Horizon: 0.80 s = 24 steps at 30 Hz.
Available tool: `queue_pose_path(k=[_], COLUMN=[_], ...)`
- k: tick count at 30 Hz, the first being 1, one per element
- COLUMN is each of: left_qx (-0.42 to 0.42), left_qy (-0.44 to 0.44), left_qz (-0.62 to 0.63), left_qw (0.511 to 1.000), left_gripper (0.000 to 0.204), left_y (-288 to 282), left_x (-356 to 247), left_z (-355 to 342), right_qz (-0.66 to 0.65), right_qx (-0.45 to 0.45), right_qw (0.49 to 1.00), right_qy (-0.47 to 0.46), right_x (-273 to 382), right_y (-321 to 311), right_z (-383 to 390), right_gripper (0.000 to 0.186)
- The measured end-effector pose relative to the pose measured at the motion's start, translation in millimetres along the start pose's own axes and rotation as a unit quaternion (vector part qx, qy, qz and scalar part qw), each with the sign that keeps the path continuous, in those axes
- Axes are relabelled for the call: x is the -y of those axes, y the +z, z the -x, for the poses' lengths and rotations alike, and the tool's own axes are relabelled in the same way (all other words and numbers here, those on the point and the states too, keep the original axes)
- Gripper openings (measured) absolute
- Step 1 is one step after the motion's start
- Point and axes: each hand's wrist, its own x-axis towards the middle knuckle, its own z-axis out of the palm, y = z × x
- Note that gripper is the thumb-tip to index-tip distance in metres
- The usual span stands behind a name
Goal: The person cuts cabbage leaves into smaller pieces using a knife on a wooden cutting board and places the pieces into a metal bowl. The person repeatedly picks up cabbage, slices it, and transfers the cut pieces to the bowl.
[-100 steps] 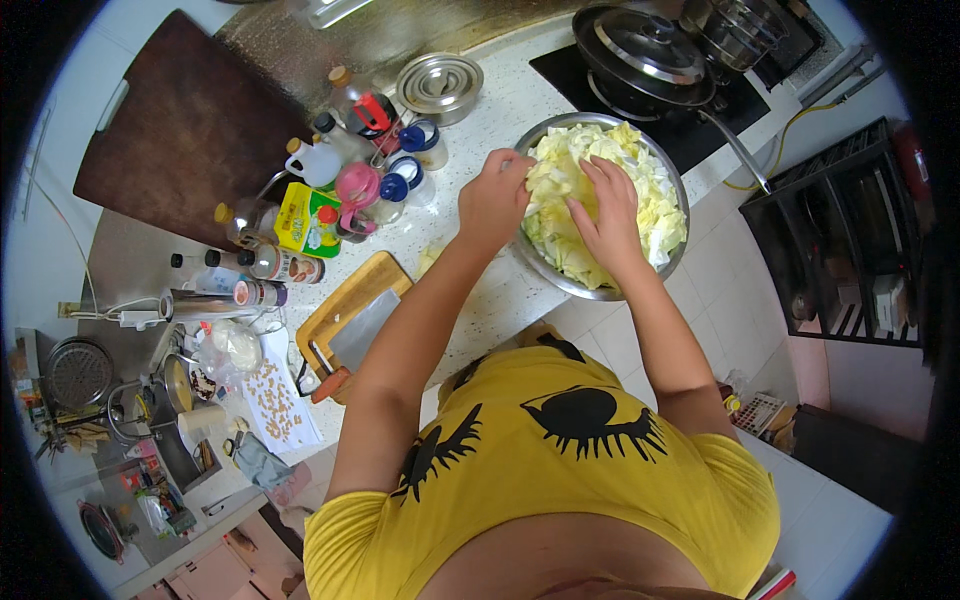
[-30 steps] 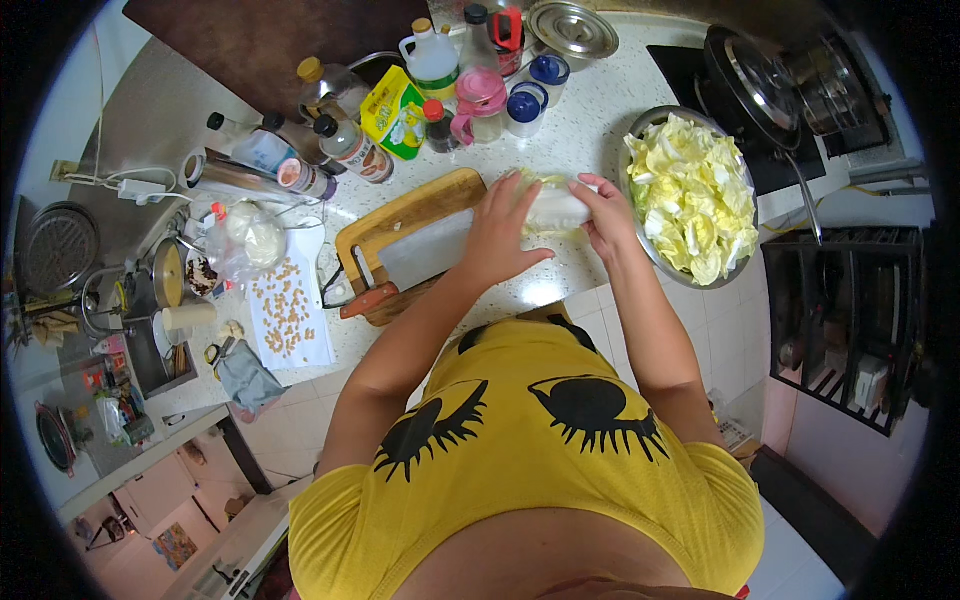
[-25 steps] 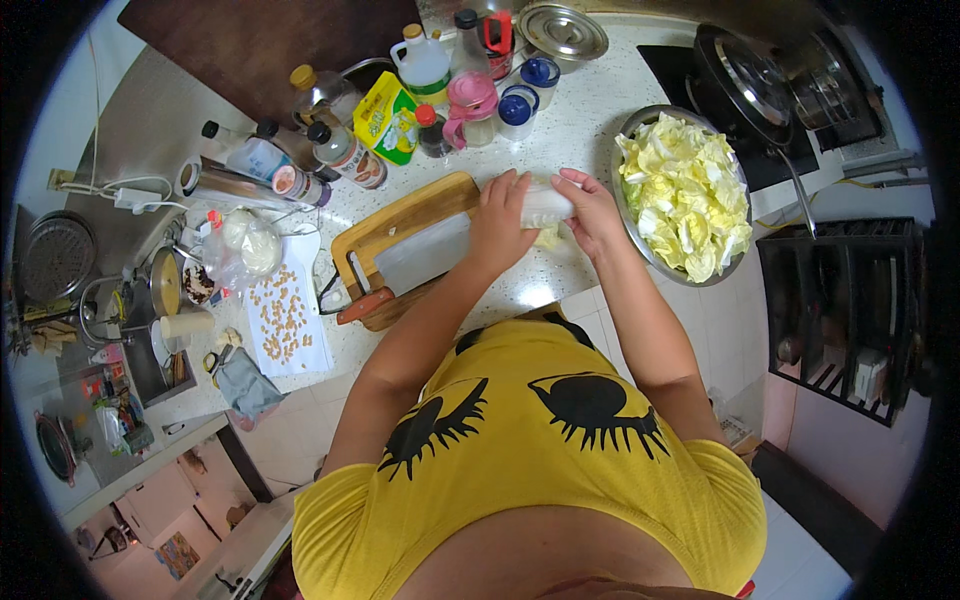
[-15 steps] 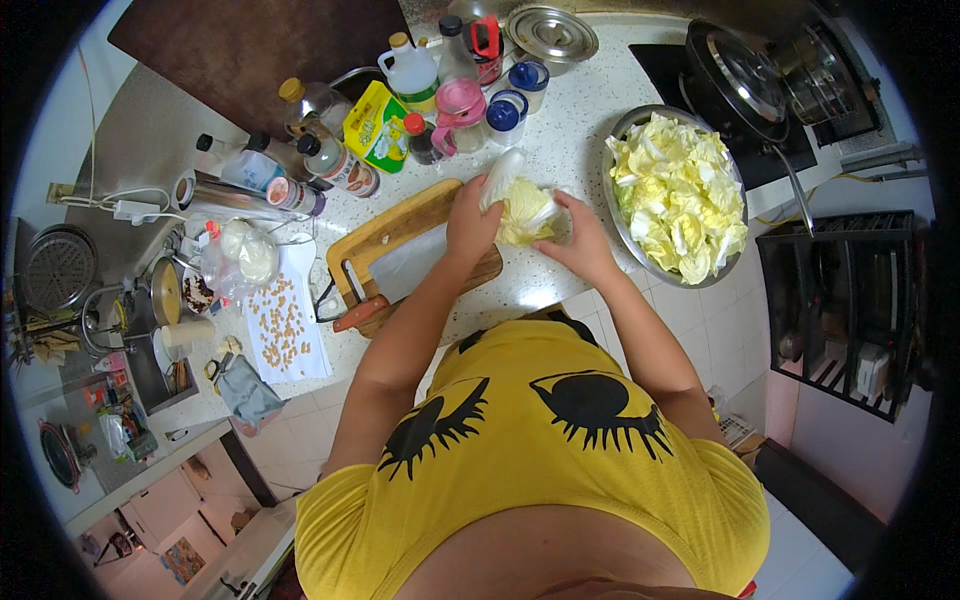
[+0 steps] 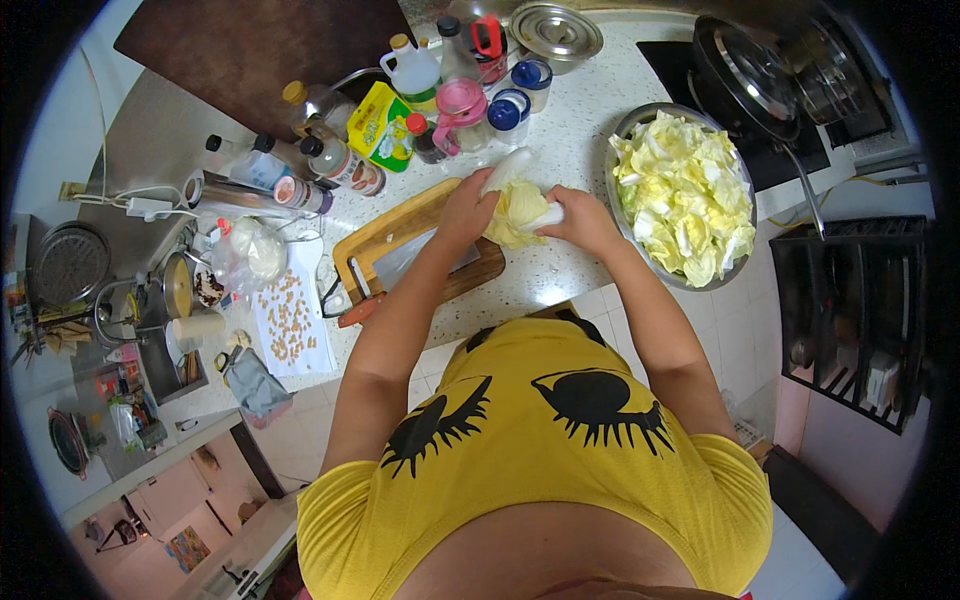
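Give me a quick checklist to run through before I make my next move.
1. Left grip secure: ok, closed on the cabbage.
2. Right grip secure: ok, closed on the cabbage's right side.
3. Cleaver out of the way: probably not ok; it lies on the cutting board, partly hidden by the left forearm.
4. Room in the steel bowl: likely not ok; it is heaped with torn leaves.
5. Bowl's footing on the counter: cannot tell; its base is hidden.
6. Cooktop off: cannot tell.
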Motion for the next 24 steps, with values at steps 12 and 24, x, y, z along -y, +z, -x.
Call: queue_pose_path(k=[12, 24], left_qx=[0.067, 0.222], left_qy=[-0.076, -0.055], left_qz=[-0.096, 0.087], left_qw=[0.990, 0.969], left_gripper=[0.040, 0.056], left_y=[-13, -26], left_x=[-5, -10], left_z=[-9, -9], right_qz=[0.023, -0.045], right_qx=[-0.024, -0.061], right_qw=[0.999, 0.996], right_qy=[-0.038, 0.036], right_x=[56, 40], right_y=[-34, -45], right_z=[29, 26], right_gripper=[0.038, 0.044])
